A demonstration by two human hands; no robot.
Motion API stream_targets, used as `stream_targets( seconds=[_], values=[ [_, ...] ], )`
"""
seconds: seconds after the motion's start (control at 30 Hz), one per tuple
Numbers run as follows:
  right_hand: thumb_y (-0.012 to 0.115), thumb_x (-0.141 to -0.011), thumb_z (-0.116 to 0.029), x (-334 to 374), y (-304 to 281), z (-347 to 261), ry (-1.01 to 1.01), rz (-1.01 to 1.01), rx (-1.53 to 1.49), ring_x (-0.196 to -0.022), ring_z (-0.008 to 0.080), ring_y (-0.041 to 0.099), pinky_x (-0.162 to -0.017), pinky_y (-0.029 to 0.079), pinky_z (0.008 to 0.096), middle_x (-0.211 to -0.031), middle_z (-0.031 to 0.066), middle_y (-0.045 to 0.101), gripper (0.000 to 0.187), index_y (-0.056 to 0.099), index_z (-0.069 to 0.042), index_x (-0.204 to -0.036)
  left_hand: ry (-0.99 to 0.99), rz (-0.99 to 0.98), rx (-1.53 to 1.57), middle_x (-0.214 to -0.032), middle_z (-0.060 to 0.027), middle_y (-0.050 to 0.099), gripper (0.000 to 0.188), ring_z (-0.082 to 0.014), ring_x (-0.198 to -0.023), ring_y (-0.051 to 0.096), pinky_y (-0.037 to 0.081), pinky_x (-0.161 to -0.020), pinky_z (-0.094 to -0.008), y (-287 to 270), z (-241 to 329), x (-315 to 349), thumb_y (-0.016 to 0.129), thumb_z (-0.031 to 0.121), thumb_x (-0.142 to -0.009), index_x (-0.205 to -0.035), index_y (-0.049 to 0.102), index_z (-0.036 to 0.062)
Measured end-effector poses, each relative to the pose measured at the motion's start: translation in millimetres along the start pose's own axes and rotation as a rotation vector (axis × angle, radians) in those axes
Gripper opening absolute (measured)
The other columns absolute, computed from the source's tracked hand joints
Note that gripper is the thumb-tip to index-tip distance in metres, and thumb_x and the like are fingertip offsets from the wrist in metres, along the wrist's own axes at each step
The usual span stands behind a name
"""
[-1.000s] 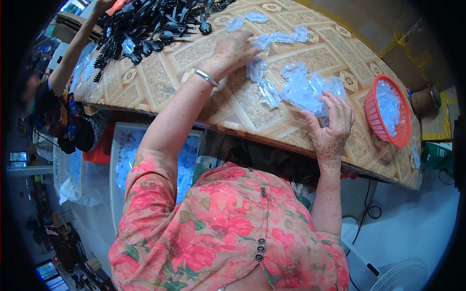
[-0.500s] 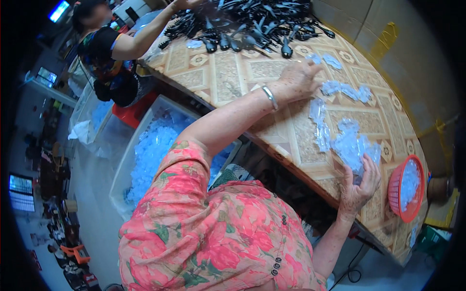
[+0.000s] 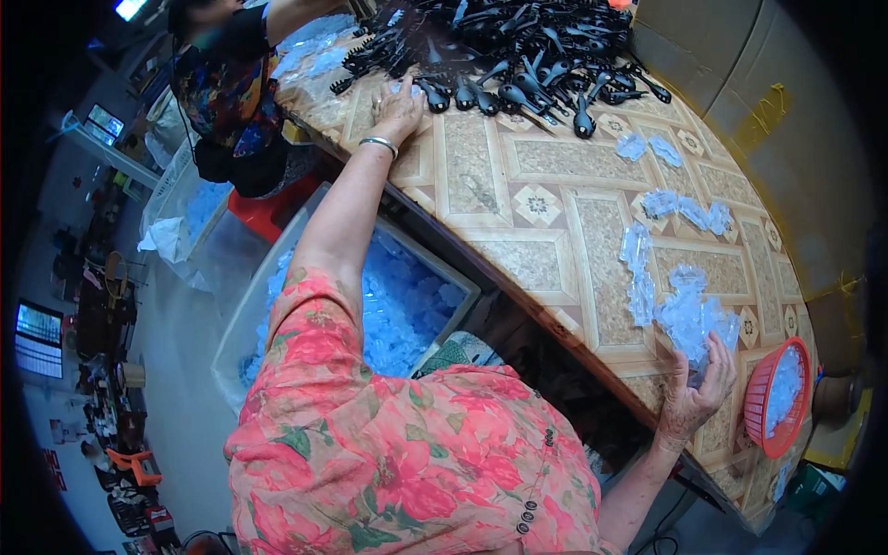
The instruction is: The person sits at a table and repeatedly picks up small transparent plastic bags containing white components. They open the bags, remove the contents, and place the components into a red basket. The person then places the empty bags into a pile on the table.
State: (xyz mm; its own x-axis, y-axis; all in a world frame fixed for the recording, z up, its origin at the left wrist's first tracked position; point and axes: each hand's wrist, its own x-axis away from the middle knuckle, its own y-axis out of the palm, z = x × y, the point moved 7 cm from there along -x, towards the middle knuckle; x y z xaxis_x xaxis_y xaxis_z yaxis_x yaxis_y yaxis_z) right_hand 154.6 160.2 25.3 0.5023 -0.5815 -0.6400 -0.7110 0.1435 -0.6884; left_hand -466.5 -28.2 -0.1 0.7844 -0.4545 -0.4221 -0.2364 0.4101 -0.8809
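My left hand (image 3: 400, 113), with a silver bangle at the wrist, reaches to the far left of the table. Its fingers close on a small clear plastic piece (image 3: 403, 90) beside a heap of black plastic pieces with rounded ends and toothed parts (image 3: 518, 55). At the right, my right hand (image 3: 700, 393) rests on the tabletop, thumb and fingers apart. Its fingertips touch the near edge of a pile of clear plastic pieces (image 3: 686, 301). More clear pieces lie beyond, in a column (image 3: 637, 273), a row (image 3: 686, 211) and a pair (image 3: 648, 148).
A red plastic basket (image 3: 754, 398) holding clear pieces stands right of my right hand. Left of the patterned table (image 3: 541, 264), a large white bin (image 3: 227, 356) holds bluish clear pieces. A co-worker (image 3: 227, 102) is at the far left. Cardboard (image 3: 749, 55) borders the far right.
My left hand has moved from the clear pieces at mid-table to the far left, onto a clear piece by the black heap. My right hand keeps its place by the pile. The view has shifted slightly.
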Motion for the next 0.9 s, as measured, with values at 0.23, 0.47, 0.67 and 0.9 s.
stream_targets(
  seconds=[0.23,0.47,0.67,0.9],
  values=[
    [0.08,-0.081,-0.023,-1.3,1.0,-1.3,-0.005,-0.016,0.018,-0.118,0.0343,0.055,-0.102,0.042,0.0463,-0.125,0.0137,0.064,0.047,0.062,-0.002,-0.119,-0.113,-0.062,0.069,-0.109,-0.023,0.069,0.039,-0.0406,-0.105,0.064,0.05,-0.091,-0.0474,-15.3,-14.7,15.0,0.065,0.039,-0.089,-0.105,0.067,0.0035],
    [0.077,-0.084,-0.021,-1.0,2.7,-1.3,-0.027,-0.04,0.023,-0.117,0.0332,0.056,-0.102,0.043,0.0448,-0.125,0.014,0.064,0.043,0.062,-0.001,-0.12,0.059,0.015,0.207,-0.09,-0.0195,0.069,0.022,-0.0351,-0.087,0.067,0.053,-0.079,-0.0436,-45.7,1.7,70.9,0.075,0.019,-0.079,-0.092,0.066,0.0035],
    [0.081,-0.079,-0.017,-1.7,2.4,-4.1,-0.04,-0.02,-0.002,-0.116,0.0343,0.056,-0.101,0.043,0.045,-0.122,0.0135,0.065,0.045,0.063,-0.001,-0.118,0.166,-0.068,0.597,-0.085,-0.0124,0.067,0.027,-0.0203,-0.077,0.064,0.052,-0.068,-0.0328,-79.8,78.3,134.1,0.077,0.017,-0.077,-0.096,0.064,0.0019],
    [0.083,-0.076,-0.019,-1.8,-1.2,-3.4,-0.034,0.02,0.052,-0.114,0.0316,0.058,-0.1,0.043,0.043,-0.118,0.0108,0.067,0.045,0.065,-0.003,-0.114,0.542,-0.236,0.851,-0.092,-0.0029,0.067,0.029,-0.0127,-0.08,0.059,0.05,-0.075,-0.0275,-84.2,205.3,191.7,0.078,0.011,-0.08,-0.104,0.064,0.0034]
  ],
)
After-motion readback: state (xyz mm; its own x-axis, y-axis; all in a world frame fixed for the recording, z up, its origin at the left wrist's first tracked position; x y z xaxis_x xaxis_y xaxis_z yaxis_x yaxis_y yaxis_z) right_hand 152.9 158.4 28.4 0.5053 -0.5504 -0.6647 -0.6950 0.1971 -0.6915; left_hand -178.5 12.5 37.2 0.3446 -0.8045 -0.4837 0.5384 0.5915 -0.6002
